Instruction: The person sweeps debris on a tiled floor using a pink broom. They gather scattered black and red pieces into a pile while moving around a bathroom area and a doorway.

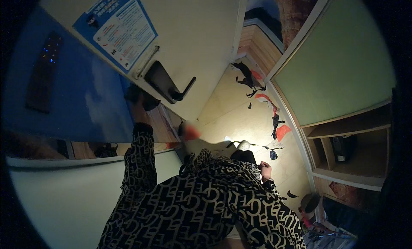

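Door (201,38) with a dark lever handle (165,83) stands at far left, beyond the left sleeve (140,163); the left hand is lost in shadow, so I cannot tell its grip. At right, the right hand (266,171) has curled fingers, contents unclear. Loose black scraps (275,128) and orange scraps (283,132) on the floor (216,103) could slide underfoot or jam a swinging door.

The pale door (197,38) bears a printed notice (124,39); letters (182,197) pattern the clothing (214,210).

Black lever handle (167,86) on pale door (197,42)
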Action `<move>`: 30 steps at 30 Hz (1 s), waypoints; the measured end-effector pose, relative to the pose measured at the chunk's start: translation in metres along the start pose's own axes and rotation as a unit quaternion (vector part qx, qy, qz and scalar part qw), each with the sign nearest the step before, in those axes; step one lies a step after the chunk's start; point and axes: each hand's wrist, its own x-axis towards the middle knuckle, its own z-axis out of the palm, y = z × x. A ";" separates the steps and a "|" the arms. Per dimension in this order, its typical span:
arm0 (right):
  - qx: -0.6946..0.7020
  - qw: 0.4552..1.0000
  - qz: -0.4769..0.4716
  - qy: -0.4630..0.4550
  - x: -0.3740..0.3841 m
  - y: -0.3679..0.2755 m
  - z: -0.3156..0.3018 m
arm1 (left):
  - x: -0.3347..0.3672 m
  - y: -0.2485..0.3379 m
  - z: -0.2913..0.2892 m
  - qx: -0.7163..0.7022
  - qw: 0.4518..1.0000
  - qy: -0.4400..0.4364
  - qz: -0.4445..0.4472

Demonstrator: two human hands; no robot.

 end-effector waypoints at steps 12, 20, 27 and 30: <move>-0.403 0.897 -0.091 -0.156 0.104 0.019 -0.045 | 0.042 0.020 0.045 -0.699 0.696 0.153 -0.060; -0.077 0.982 0.058 -0.162 0.270 -0.128 0.049 | 0.067 -0.024 0.051 -0.443 0.850 0.212 -0.192; -0.187 0.968 -0.085 -0.144 0.381 -0.267 0.108 | 0.112 0.040 0.052 -0.662 0.683 0.260 -0.162; -0.181 0.966 -0.067 -0.174 0.347 -0.321 0.187 | 0.124 -0.002 0.072 -0.458 0.832 0.294 -0.106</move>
